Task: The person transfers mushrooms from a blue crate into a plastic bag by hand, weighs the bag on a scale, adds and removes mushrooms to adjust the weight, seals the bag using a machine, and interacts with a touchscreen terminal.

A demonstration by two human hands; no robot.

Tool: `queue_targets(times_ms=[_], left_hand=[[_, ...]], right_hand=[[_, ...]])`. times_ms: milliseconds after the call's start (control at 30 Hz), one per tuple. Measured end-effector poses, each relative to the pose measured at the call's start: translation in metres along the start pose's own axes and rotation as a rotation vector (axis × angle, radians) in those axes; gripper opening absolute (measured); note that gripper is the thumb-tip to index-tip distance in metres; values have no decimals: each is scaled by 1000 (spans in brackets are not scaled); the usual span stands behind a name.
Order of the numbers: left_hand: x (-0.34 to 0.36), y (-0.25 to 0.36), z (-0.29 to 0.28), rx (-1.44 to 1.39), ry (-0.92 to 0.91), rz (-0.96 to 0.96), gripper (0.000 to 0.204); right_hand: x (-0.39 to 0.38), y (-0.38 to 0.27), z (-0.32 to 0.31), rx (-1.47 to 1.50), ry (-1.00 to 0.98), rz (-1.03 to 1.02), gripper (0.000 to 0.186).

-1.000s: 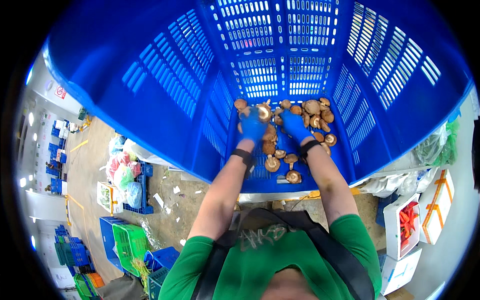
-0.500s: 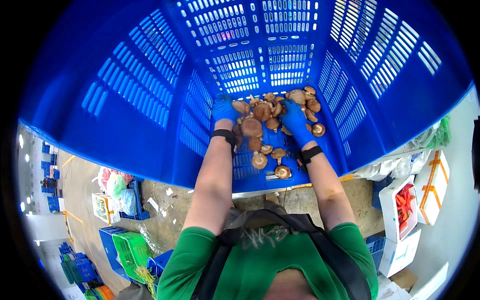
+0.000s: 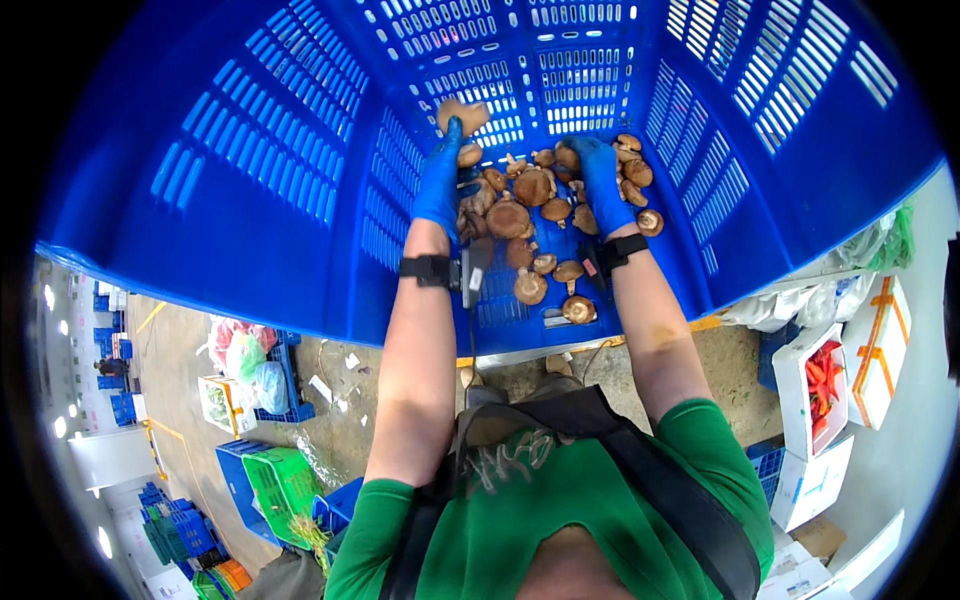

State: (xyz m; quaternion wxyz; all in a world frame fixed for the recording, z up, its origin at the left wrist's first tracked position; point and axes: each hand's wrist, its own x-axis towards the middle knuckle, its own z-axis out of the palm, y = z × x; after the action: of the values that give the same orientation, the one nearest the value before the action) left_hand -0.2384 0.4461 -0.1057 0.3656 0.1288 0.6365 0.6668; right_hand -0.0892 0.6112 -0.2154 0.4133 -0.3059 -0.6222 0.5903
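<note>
Brown shiitake mushrooms (image 3: 508, 219) lie spread over the bottom of a deep blue slatted plastic crate (image 3: 400, 322). My left hand (image 3: 438, 185), in a blue glove, is along the crate's left side, its fingers curled by several mushrooms. A large pale-brown mushroom (image 3: 462, 117) is at its raised thumb, above the pile and against the back wall. On the right, my gloved right hand (image 3: 600, 180) reaches down into the pile, fingers bent round a brown mushroom (image 3: 567, 157). Its fingertips are partly hidden. A few mushrooms with stems (image 3: 578, 309) lie nearer the front.
Black straps with small devices (image 3: 432, 270) circle both wrists, and a thin cable hangs from the left one. Right of the crate stand a white foam box of red peppers (image 3: 822, 385) and clear plastic bags. Green (image 3: 285, 490) and blue crates, plus bagged goods (image 3: 245, 355), stand on the left floor.
My left hand has risen, with a large mushroom now at its thumb. My right hand has turned more upright, its fingers now at a mushroom. The whole view has shifted slightly.
</note>
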Motion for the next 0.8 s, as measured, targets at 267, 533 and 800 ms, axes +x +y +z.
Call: queue_targets(times_ms=[267,533,800], left_hand=[[-121,-109,-50,-342,-167,-226,31],[-163,-131,-89,-32,-200,-243,32],[-118,-170,-85,-92,-54,-105,32]], right_hand=[[-14,-11,128,-838,-439,-197,33],[22,23,130,-1224,-703,-246,25],[-22,-1,172,-1184,-655,-356,13]])
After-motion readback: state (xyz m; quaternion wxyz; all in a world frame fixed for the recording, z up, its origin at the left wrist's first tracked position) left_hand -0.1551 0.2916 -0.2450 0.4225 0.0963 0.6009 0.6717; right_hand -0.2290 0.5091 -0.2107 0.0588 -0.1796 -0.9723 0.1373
